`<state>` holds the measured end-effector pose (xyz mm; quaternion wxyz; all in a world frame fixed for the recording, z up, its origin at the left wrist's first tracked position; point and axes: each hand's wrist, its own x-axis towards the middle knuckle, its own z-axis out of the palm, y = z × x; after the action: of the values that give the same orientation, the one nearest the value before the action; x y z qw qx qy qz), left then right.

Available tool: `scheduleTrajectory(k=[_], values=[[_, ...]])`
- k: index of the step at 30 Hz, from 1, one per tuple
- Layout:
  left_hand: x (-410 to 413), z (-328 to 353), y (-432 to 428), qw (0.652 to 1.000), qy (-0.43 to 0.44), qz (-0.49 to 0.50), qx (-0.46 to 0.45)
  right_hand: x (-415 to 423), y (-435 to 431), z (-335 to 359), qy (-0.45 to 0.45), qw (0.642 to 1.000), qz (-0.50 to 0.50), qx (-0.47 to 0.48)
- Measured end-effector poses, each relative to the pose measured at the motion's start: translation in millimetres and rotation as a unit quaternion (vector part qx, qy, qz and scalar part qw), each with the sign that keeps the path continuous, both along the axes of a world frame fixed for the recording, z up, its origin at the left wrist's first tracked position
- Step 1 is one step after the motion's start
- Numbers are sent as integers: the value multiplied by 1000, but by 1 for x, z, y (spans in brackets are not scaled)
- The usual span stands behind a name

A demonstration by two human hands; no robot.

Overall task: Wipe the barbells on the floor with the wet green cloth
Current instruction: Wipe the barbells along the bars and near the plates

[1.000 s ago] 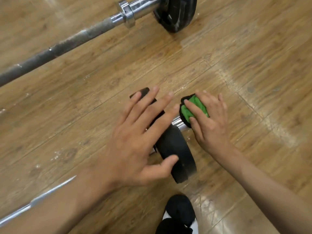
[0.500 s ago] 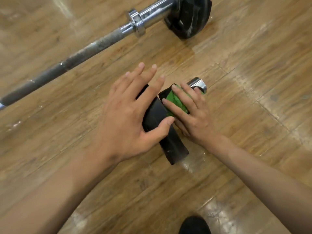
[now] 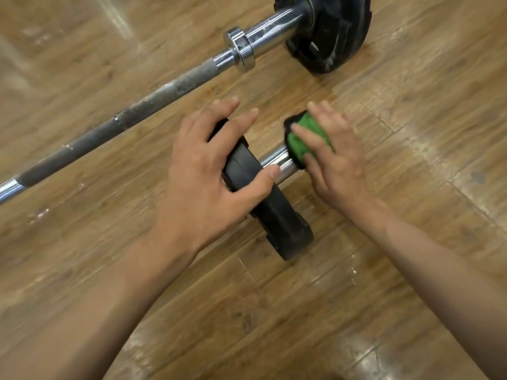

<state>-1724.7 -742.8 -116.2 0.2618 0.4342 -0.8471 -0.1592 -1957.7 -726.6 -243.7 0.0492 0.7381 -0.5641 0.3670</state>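
Two barbells lie on the wooden plank floor (image 3: pixel 411 242), well apart and roughly parallel, each running from lower left to upper right. The far barbell (image 3: pixel 153 105) takes up most of the upper half. It shows one grey knurled shaft, one chrome collar (image 3: pixel 239 49) and one black far plate (image 3: pixel 337 31) standing on edge at the top of the view. The near barbell (image 3: pixel 277 163) shows less: one black near plate (image 3: pixel 277 215), also on edge on the floor, and one short stretch of chrome sleeve (image 3: pixel 274 161) sticking out to its right. Its shaft is hidden behind the left arm.

Two bare hands reach in from the bottom. The left hand (image 3: pixel 208 171) grips the near plate, with its fingers spread over the top rim and its thumb pressed against the face beside the sleeve. The right hand (image 3: pixel 337 160) holds the one green cloth (image 3: pixel 304 138), fingers curved over it. The cloth is bunched around the outer end of the sleeve, apart from the near plate, with bare chrome showing between them. A dark edge runs along the cloth's left side.
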Motion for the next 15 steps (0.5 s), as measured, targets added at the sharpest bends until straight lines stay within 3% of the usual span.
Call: scheduleTrajectory(k=[2, 6, 7, 10, 14, 15], values=[[-1, -2, 4, 1000, 1, -5, -16, 16, 8, -1, -70, 995, -72, 22], [-6, -3, 24, 999, -9, -20, -34, 5, 23, -1, 95, 991, 96, -19], [-8, -2, 30, 999, -15, -25, -30, -5, 21, 3, 107, 990, 90, -17], [-13, 3, 48, 998, -42, -42, -14, 8, 30, 13, 0, 999, -15, 30], [-6, 17, 66, 992, -51, -113, 21, 8, 43, 31, 97, 987, 116, 45], [-1, 18, 60, 991, -52, -119, 31, -1, 37, 36, 100, 989, 99, 55]])
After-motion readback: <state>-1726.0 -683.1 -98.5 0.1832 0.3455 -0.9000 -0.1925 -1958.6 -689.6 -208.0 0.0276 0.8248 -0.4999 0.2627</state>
